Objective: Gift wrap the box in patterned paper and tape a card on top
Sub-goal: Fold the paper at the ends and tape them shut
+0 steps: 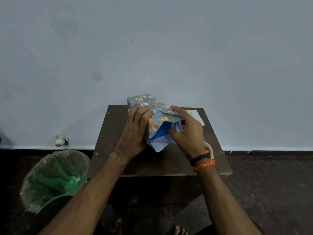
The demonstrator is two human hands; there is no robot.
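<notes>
Left hand lies flat on the blue box in bear-print wrapping paper; right hand pinches its open end flap. Box rests on a dark square wooden table; a green plastic-lined bin stands left of the table, against a pale wall.

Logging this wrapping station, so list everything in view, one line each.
box: 1, blue, partly wrapped, on the table
patterned paper: 1, grey-blue with orange bears, around the box, near end unfolded
card: 1, white, table's far right
tape roll: 1, pale, mostly hidden behind right wrist
table: 1, dark brown, against wall
bin: 1, green liner, floor at left
wristbands: 2, black and orange, right wrist
left hand: presses the paper's left side
right hand: grips the paper's open end
</notes>
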